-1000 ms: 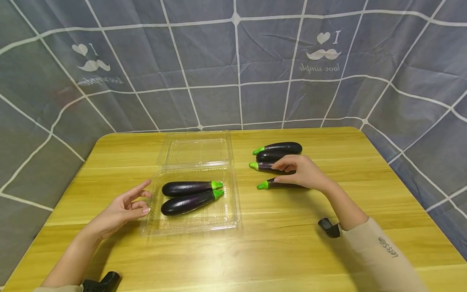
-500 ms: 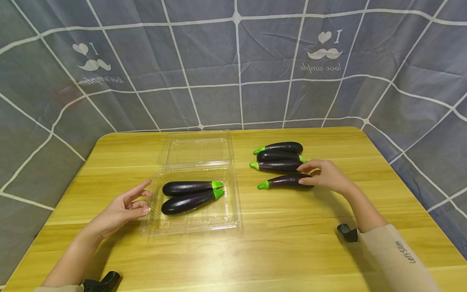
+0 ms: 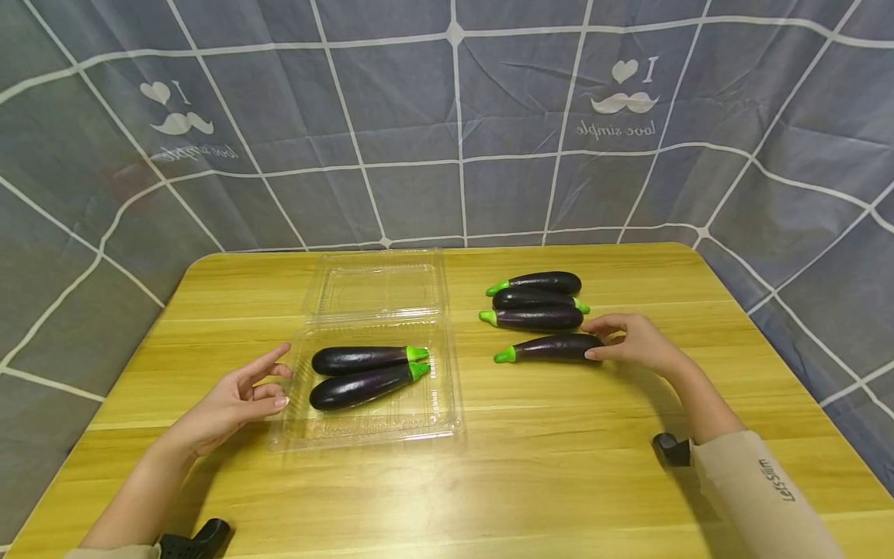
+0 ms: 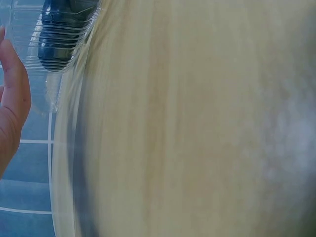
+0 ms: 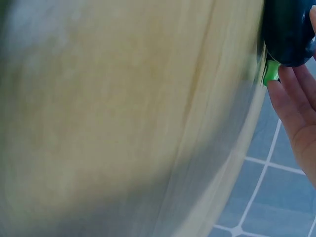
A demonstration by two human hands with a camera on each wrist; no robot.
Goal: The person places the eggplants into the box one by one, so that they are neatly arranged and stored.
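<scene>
Dark purple, the nearest loose eggplant (image 3: pixel 553 348) lies crosswise on the table (image 3: pixel 489 489) — green stem leftward, blunt end at the right hand (image 3: pixel 634 341); whether gripped, I cannot tell. The left hand (image 3: pixel 233 400) — fingers relaxed, holding nothing — is beside the clear tray (image 3: pixel 391 433).

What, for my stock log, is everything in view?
Table: one, yellow wood-grain, central
Curtain: count unclear, grey-blue with white grid, behind table
Container: one, clear, open on the table
Boxed eggplants: two, purple-black with green stems, inside container
Loose eggplants: four, same colours, right of container
Wrist devices: two, black, by the wrists
Sleeves: two, beige, bottom edge
Left hand: one, bare, at container's left
Right hand: one, bare, at nearest loose eggplant's blunt end
</scene>
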